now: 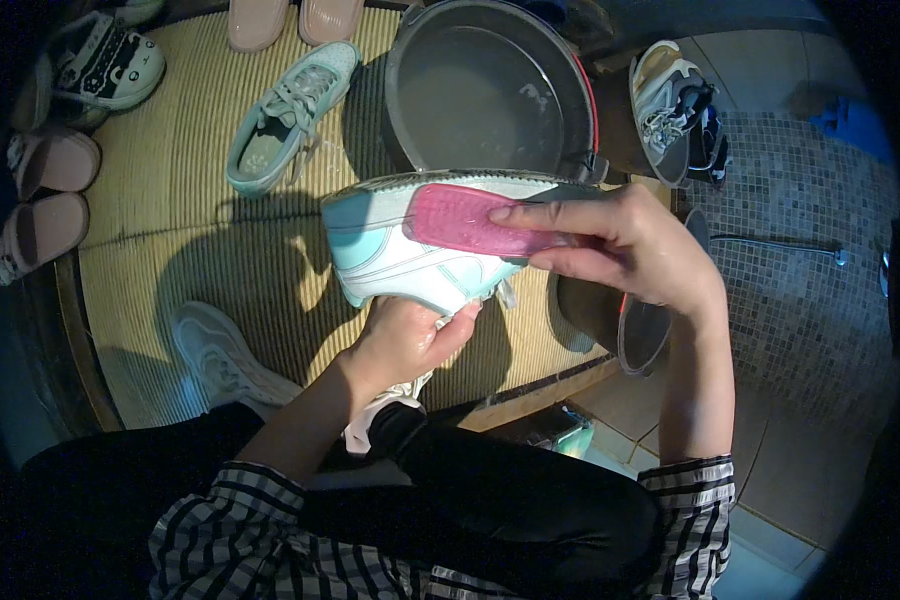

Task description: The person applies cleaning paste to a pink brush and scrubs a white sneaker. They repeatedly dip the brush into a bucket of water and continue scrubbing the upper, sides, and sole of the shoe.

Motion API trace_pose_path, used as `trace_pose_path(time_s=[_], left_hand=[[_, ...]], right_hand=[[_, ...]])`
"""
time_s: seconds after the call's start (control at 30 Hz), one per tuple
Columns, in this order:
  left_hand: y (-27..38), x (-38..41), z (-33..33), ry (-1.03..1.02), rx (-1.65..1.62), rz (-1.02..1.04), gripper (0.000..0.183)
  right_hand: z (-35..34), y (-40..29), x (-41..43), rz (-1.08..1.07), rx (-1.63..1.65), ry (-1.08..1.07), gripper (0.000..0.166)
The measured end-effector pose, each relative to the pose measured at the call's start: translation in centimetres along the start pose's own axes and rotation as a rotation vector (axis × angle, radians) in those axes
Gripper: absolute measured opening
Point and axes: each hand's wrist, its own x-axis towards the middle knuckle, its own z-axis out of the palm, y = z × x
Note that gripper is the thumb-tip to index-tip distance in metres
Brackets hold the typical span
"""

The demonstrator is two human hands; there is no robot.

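My left hand [409, 337] grips a white and mint-green sneaker [375, 259] by its opening and laces. The sneaker is on its side in the air, with its sole edge turned up towards the bucket. In my right hand [630, 247] is a pink translucent brush [461, 220], pinched between thumb and fingers. The brush lies against the sneaker's side near the sole; its bristles are hidden. Beyond the sneaker stands a dark round bucket [480, 97] holding cloudy water. A matching sneaker [292, 120] rests upright on the ribbed mat, its laces loose.
The ribbed yellowish mat [142, 187] covers a raised platform. Pink slippers [58, 161] lie at its left edge, with more pink slippers [330, 19] at the back. Multicoloured sneakers [667, 112] and a dark container [641, 337] are on the right, beside a mosaic-tiled floor [787, 180].
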Motion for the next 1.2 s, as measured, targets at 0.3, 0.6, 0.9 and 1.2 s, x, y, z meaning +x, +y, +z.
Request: trace_pose_path(time_s=[0.3,0.6,0.9,1.2], left_hand=[[0.7,1.6,-1.6,0.445,-1.168,-0.698,0.039],[1.8,2.3,-2.1,0.423,-1.168,-0.696,0.036],[1.9,2.1,-2.1,0.367,-1.178,-0.676,0.042],[2.3,2.4,-2.5,0.414,-1.156,-0.661,0.038]], right_hand=[[1.5,0.0,-2.6,0.098,-0.014,0.107,0.038],[2.1,0.6,-3.2,0.080,-0.089,0.299,0.034],[-1.6,1.4,-4.3,0.046,-0.097,0.131,0.038],[-1.9,1.5,-3.7,0.119,-0.062,0.103,0.038]])
